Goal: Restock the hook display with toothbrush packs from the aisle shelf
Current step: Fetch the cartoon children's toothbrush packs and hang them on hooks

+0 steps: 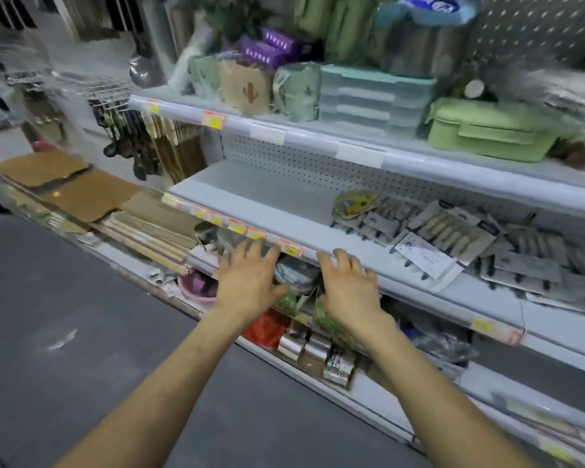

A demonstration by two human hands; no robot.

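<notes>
The toothbrush packs (453,238) lay in a loose, overlapping heap on the right part of the middle shelf (267,204). Most lay flat, and some were tilted against one another. They were flat grey cards, each carrying a row of brushes set side by side. A pale-handled pack (451,228) sat near the top of the heap, and the darker packs (534,268) spread farther right. A white-faced pack (426,258) lay with its printed side up at the front of the heap, its lower corner poking past the shelf's front edge. The shelf was pale grey and its left part was bare. The print on the cards was too blurred to read.
</notes>
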